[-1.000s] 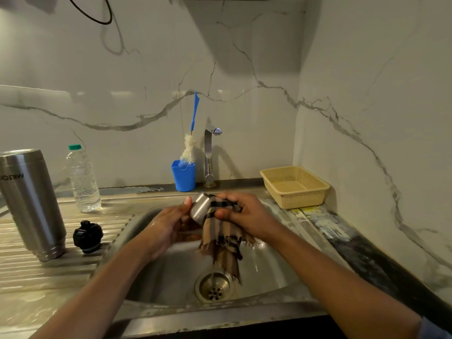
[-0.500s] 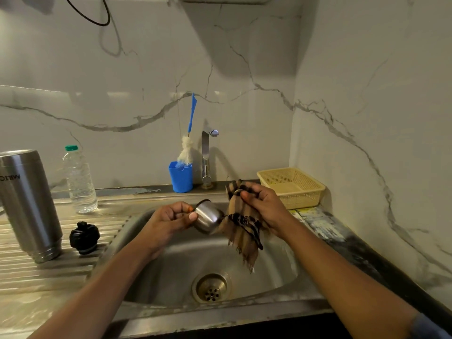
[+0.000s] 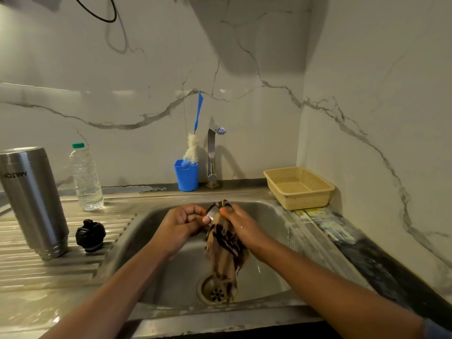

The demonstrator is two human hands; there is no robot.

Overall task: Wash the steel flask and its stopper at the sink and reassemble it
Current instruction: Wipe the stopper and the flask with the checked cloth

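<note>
- Now the left hand [image 3: 182, 222] curls round the cup [image 3: 212, 213], fingers and thumb pinching it over the sink [image 3: 276, 209].
- The right hand [image 3: 241, 226] had lifted the cloth [image 3: 223, 245] clear of the cup half a second ago and has brought it back. Its fingers grip the cloth and press it over the cup, so only a sliver of steel shows.
- The cloth's loose end hangs down to just above the drain [image 3: 215, 291].
- This looks like another wiping pass on the cup, not yet finished; no water shows at the tap [image 3: 211, 155].
- The flask [image 3: 31, 204] stands, apparently mouth-down, on the ribbed tabletop [image 3: 22, 272] at the left. The stopper [image 3: 90, 236] sits just beside it. Both are unmoved and well apart from the hands.
- Reassembly has not begun: the stopper and the cup are both off the flask.
</note>
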